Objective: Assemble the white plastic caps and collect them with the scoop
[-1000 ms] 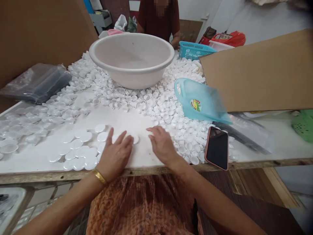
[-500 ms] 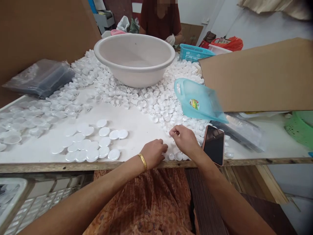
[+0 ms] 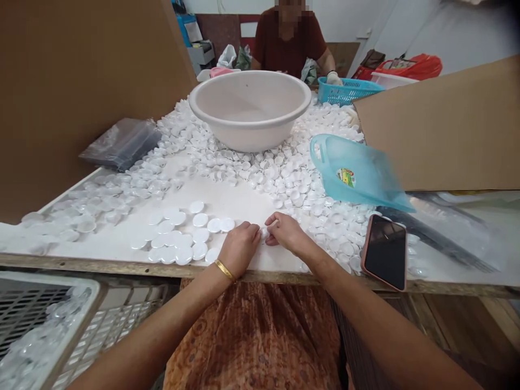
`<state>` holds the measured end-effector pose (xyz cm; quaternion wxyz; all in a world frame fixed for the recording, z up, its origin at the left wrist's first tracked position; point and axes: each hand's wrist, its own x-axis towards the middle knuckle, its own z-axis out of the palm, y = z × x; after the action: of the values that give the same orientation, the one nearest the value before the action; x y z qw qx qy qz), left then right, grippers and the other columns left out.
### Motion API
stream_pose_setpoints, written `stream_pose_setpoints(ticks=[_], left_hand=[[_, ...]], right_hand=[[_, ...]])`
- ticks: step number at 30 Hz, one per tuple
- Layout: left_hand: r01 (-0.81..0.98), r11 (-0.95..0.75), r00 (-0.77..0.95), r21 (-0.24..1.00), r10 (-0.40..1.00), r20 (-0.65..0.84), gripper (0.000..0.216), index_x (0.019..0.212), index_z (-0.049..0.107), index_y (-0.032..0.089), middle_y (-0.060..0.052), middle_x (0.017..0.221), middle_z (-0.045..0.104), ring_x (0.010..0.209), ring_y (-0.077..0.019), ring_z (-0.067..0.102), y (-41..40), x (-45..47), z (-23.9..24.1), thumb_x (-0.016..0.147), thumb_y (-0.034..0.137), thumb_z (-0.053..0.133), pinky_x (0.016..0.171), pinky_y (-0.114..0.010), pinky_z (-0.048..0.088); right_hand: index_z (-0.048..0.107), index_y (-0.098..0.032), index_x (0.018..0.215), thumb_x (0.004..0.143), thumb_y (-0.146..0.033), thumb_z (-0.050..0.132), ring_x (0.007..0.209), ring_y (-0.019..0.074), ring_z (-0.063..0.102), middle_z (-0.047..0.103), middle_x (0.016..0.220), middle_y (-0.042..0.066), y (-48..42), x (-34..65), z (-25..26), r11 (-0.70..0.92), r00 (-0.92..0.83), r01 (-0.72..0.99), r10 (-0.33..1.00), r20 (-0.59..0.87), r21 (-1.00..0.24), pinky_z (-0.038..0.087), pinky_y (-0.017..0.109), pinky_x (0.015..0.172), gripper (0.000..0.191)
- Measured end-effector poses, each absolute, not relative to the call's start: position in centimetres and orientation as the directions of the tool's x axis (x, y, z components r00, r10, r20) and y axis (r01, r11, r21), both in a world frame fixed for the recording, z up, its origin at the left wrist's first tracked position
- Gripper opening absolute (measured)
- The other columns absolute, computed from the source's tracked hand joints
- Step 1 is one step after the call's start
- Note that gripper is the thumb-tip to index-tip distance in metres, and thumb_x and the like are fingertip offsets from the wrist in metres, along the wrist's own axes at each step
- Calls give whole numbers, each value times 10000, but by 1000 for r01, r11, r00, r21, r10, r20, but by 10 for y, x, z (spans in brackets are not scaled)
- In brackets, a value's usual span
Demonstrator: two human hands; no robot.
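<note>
Head-worn camera, facing forward, downward across table [image 3: 246,201]

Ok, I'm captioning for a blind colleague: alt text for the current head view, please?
A person's left hand and right hand nearly meet over a white tabletop, beside flat white discs. Small white pieces lie around a large basin beyond; a phone lies at right.

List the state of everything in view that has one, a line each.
Left hand: fingers curled; grip unclear
Right hand: fingers bent; grip unclear
White discs: lying flat, some overlapping
Small white pieces: loosely heaped
Basin: upright
Turquoise board: lying on the pieces
Phone: face up, screen dark
Blue basket: upright, co-worker's gloved hand at its rim
Crate: open-topped, holding clear pieces
</note>
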<state>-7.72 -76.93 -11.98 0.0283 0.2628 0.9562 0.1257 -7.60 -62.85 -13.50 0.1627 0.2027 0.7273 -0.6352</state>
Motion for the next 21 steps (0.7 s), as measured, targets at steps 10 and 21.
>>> stream_pose_setpoints(ticks=[10,21], left_hand=[[538,780,-841,320,519,152,199,774,621,157,-48,775,607,732,-155,565,-770,-79,-129,853,146,439,649,-259,403],[555,742,-831,375,513,215,141,785,636,158,-45,766,621,725,-157,580,-766,-76,-133,812,133,500,643,-261,427]], right_hand=[[591,-167,809,693,-68,515,675,144,646,660,704,22,-621,-64,-140,340,-916,397,87,-392,-853,507,245,653,171],[559,-169,647,739,-131,522,630,123,571,603,637,7,-623,-59,-148,582,-994,106,58,-89,-806,429,238,628,106]])
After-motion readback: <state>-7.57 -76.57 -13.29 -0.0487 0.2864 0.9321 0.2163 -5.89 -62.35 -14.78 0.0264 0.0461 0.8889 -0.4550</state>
